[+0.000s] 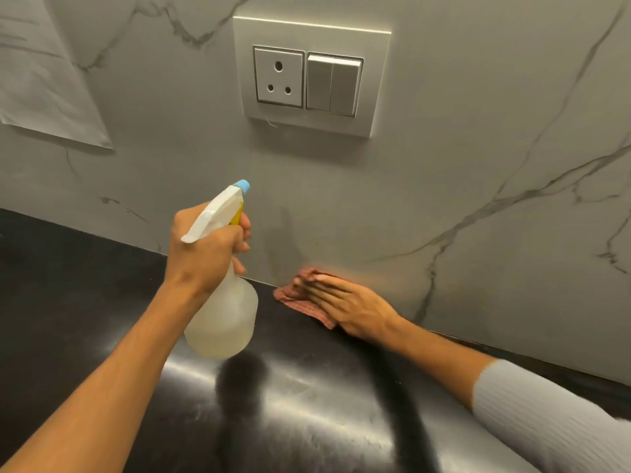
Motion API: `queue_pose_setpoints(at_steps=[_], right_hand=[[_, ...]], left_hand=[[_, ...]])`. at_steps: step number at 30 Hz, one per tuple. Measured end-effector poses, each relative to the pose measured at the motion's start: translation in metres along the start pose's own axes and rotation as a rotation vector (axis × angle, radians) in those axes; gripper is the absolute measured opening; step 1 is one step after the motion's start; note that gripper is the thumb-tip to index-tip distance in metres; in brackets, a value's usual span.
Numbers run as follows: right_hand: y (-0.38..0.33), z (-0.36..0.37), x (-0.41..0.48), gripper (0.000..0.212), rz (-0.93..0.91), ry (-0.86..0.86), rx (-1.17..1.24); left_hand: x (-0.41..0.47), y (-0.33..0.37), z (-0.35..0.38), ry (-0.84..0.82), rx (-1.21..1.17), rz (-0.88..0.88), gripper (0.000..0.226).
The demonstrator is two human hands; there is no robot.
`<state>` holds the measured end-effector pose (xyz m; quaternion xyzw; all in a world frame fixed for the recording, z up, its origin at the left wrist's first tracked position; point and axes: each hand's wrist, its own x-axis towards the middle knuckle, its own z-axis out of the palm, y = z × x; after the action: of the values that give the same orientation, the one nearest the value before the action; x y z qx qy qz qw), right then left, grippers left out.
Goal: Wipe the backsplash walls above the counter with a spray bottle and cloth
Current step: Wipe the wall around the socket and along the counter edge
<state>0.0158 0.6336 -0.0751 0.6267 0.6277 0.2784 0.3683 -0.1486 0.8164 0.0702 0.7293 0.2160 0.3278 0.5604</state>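
My left hand (pixel 205 247) grips the neck of a clear spray bottle (pixel 225 319) with a white trigger head and blue nozzle, held above the black counter and aimed at the grey marble backsplash (pixel 444 165). A finger rests on the yellow trigger. My right hand (pixel 345 302) lies flat on a reddish-pink cloth (pixel 300 302), pressing it where the backsplash meets the counter. The hand is blurred. Faint wet streaks show on the wall just above the cloth.
A white plate with a socket and two switches (pixel 312 78) is set in the wall above the cloth. A sheet of paper (pixel 44 73) hangs at the upper left. The glossy black counter (pixel 307 397) runs across the lower view.
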Motion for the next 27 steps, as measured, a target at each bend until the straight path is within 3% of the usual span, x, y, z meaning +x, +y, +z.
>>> queue_pose_setpoints(at_steps=[6, 9, 13, 16, 18, 22, 24, 27], right_hand=[[0.045, 0.003, -0.103, 0.065, 0.136, 0.188, -0.044], [0.087, -0.013, -0.132, 0.053, 0.392, 0.325, -0.024], [0.121, -0.04, -0.081, 0.052, 0.644, 0.529, 0.033], [0.11, -0.045, -0.02, 0.049, 0.57, 0.645, 0.068], [0.083, -0.036, 0.005, 0.045, 0.424, 0.618, 0.052], [0.013, -0.001, -0.011, 0.048, 0.135, 0.285, 0.093], [-0.004, 0.013, -0.039, 0.052, 0.095, 0.154, 0.155], [0.004, 0.019, -0.086, 0.053, 0.065, 0.102, 0.155]], left_hand=[[-0.01, -0.008, -0.002, -0.023, 0.015, -0.036, 0.024], [-0.013, -0.007, 0.001, -0.032, 0.014, -0.053, 0.023], [-0.012, -0.003, 0.01, -0.041, 0.007, -0.048, 0.021], [-0.011, -0.001, 0.016, -0.033, 0.01, -0.039, 0.023], [-0.01, 0.0, 0.018, -0.027, 0.007, -0.044, 0.024], [-0.017, -0.004, 0.015, -0.037, 0.028, -0.052, 0.023], [-0.022, -0.006, 0.01, -0.053, 0.038, -0.048, 0.021], [-0.031, -0.009, 0.002, -0.051, 0.033, -0.06, 0.022]])
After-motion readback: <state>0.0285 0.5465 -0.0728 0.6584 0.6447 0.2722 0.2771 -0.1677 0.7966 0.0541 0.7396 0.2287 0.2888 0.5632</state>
